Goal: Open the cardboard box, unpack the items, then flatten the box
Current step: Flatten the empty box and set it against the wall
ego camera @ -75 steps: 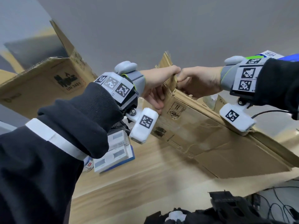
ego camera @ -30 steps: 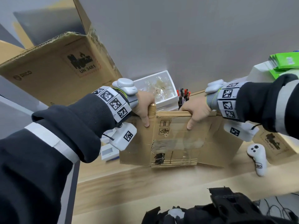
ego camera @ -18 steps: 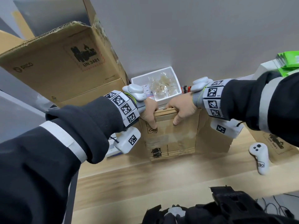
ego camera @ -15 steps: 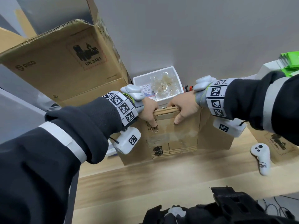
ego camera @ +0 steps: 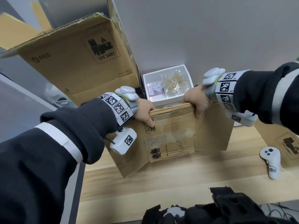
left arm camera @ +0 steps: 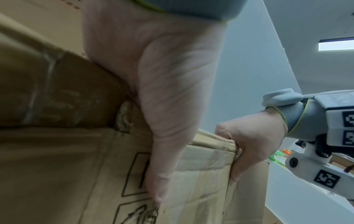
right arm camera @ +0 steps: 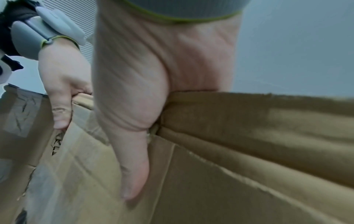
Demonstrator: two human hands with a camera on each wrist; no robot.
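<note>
- Fingers of the left hand [ego camera: 144, 110] hook over the top edge of the flattened box [ego camera: 171, 136] – thumb pressed flat down the near face beside printed handling symbols, the other fingers behind the cardboard, out of sight.
- Right hand [ego camera: 196, 101] grips the same top edge further right: thumb down the front along a fold line, fingers wrapped over the back.
- Left wrist view: left thumb [left arm camera: 162, 151] lies flat on the cardboard, tip at the printed symbols; right hand [left arm camera: 252, 136] pinches the edge nearby.
- Right wrist view: right thumb [right arm camera: 134, 159] runs down the panel, left hand [right arm camera: 63, 84] on the edge beyond it.
- Box is collapsed flat and held upright – lower edge on or near the wooden table [ego camera: 161, 183]; side flaps spread left and right, clear tape and a torn dark label on the middle panel.
- Just behind the box, a white foam tray [ego camera: 168, 84] with clear plastic bags and a small printed pack inside.
- Back left, a big open cardboard carton [ego camera: 77, 62] printed "UN 3481".
- White controller [ego camera: 271, 162] lies on the table at right, apart from the box, beside another flat cardboard piece [ego camera: 288, 143].
- Both wrists wear grey bands with black-and-white marker tags; dark sleeves with white stripes.
</note>
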